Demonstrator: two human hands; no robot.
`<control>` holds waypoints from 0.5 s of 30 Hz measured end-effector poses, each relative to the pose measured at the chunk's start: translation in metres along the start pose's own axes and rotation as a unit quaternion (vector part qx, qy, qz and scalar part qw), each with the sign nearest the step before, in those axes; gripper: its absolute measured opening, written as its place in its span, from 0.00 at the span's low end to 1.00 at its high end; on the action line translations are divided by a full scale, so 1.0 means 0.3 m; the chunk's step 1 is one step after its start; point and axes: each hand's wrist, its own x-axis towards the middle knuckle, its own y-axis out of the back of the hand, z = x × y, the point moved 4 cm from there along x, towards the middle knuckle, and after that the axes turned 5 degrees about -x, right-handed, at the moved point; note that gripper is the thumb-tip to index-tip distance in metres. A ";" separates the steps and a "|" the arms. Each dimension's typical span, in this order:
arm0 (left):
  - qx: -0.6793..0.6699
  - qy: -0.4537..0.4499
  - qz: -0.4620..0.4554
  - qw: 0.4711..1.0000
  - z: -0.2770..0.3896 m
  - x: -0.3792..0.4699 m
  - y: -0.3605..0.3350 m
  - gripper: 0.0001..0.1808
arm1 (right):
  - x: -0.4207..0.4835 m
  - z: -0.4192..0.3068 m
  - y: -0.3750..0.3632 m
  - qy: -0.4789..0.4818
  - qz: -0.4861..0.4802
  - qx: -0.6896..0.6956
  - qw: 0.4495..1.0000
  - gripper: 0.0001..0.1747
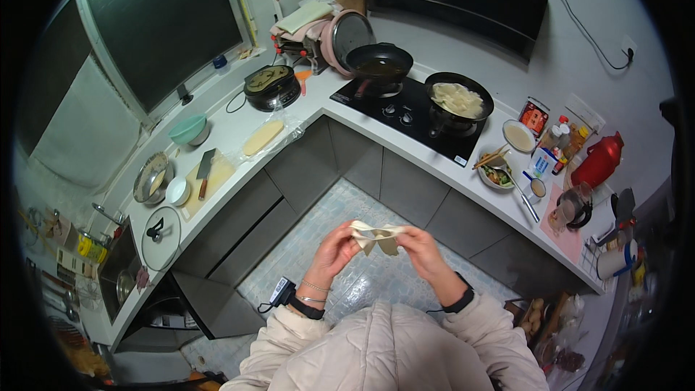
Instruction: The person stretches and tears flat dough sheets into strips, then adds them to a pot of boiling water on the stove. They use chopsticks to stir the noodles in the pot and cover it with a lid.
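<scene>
My left hand (334, 250) and my right hand (423, 252) hold a thin piece of dough (384, 234) between them above the tiled floor, with an opening near its middle. Ahead on the black gas hob (404, 114), a black pan (459, 99) contains pale, flat dough pieces. The other black wok (380, 62) behind it to the left holds dark liquid. On the left counter, an oval slab of dough (263, 138) lies on clear plastic film, beside a cutting board (217, 176) with a cleaver (206, 174).
The white counter (326, 107) bends around me. At left are a metal bowl (153, 177), green bowl (188, 130), glass lid (161, 239) and electric griddle (272, 87). At right stand a bowl of vegetables (496, 175), ladle (524, 198) and red thermos (597, 160). A cabinet door (217, 307) hangs open.
</scene>
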 end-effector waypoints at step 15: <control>-0.146 -0.350 0.098 0.920 0.557 -0.187 0.590 0.08 | -0.827 -0.840 0.681 0.342 0.371 -0.605 0.616 0.32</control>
